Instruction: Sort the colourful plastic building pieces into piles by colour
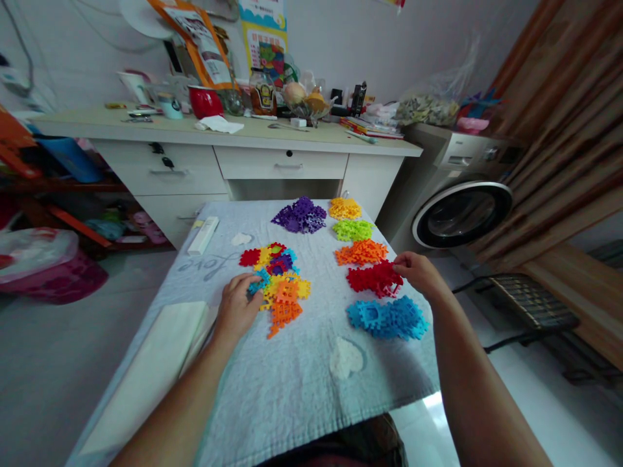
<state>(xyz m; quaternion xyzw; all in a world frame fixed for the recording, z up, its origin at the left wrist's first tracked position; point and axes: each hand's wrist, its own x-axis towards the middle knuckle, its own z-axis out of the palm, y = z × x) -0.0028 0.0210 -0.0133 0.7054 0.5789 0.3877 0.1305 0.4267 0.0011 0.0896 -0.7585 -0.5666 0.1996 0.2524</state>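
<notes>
My left hand (238, 303) is closed with its fingertips on the blue edge of a joined multicoloured figure of toothed plastic building blocks (285, 290). Red, yellow, purple, blue and orange blocks make up this figure, which lies flat on the cloth. At the right, my right hand (417, 272) pinches a red building block at the outer edge of the red block pile (372, 279); the fingers partly hide that block. Nearer to me lies a blue block pile (388, 318). Beyond the red one are orange (361, 252), green (352, 229), yellow (345, 207) and purple block piles (300, 215).
A pale cloth (292, 402) covers the table. On its left side lie a long white box (203, 236) and a folded whitish sheet (150, 370). A cluttered counter (302, 139) stands behind, with a washing machine (452, 188) and a stool (525, 305) to the right.
</notes>
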